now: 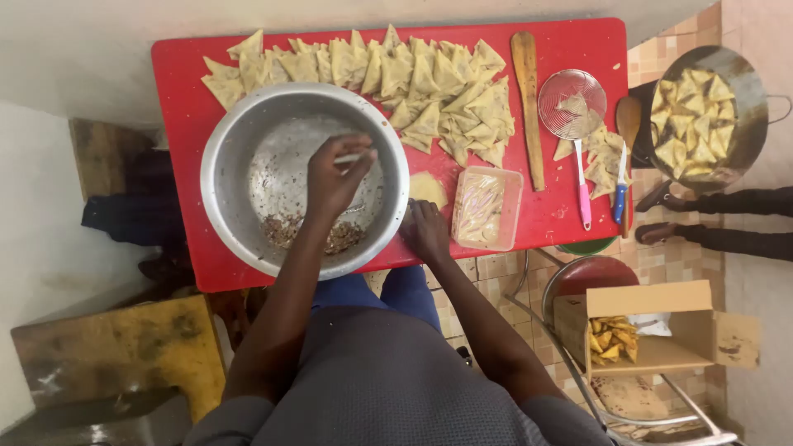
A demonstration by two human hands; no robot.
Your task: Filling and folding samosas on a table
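At the centre of the frame, the left hand (334,177) grips a spoon (351,157) inside the big metal bowl (227,144), above brown filling (310,233). The right hand (427,231) presses the bowl's rim, holding nothing; folded pastries (413,74) fill the red table (570,45) above.

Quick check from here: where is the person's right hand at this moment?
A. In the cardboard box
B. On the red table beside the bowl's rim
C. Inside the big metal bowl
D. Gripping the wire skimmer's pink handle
B: the right hand rests on the red rectangular table beside the rim of the large round metal bowl, while the left hand is in the bowl.
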